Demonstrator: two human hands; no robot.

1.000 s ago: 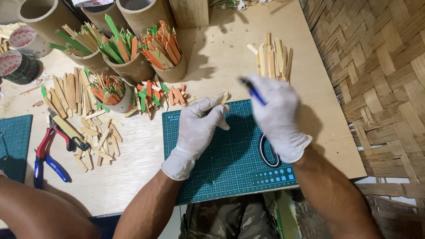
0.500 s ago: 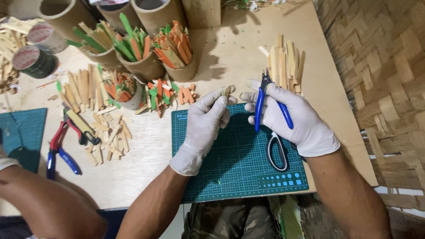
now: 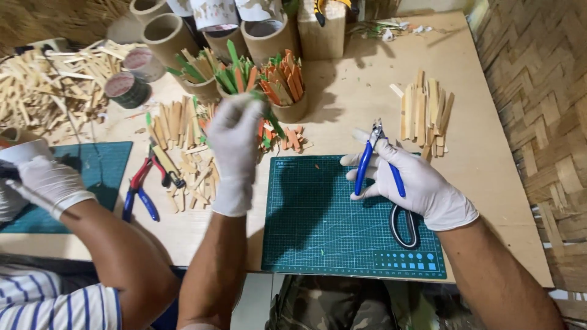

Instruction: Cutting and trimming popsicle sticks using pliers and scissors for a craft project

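Note:
My left hand (image 3: pixel 233 146), in a white glove, is raised over the left edge of the green cutting mat (image 3: pixel 330 244) and grips a green-painted stick (image 3: pixel 267 117) near the pile of coloured sticks (image 3: pixel 287 137). Gloved too, my right hand (image 3: pixel 416 183) rests on the mat's upper right and holds blue-handled pliers (image 3: pixel 370 156), jaws pointing up. Black-handled scissors (image 3: pixel 405 227) lie on the mat under my right wrist.
Cardboard tubes (image 3: pixel 287 91) filled with green and orange sticks stand at the back. Plain wooden sticks (image 3: pixel 425 113) lie right of the mat. Red and blue pliers (image 3: pixel 142 183) lie left, among wood offcuts (image 3: pixel 195 177). A co-worker's gloved hand (image 3: pixel 49 183) works over a second mat (image 3: pixel 98 165).
My left hand has moved up and left off the mat to the coloured sticks and taken a green one. My right hand with the pliers stays on the mat.

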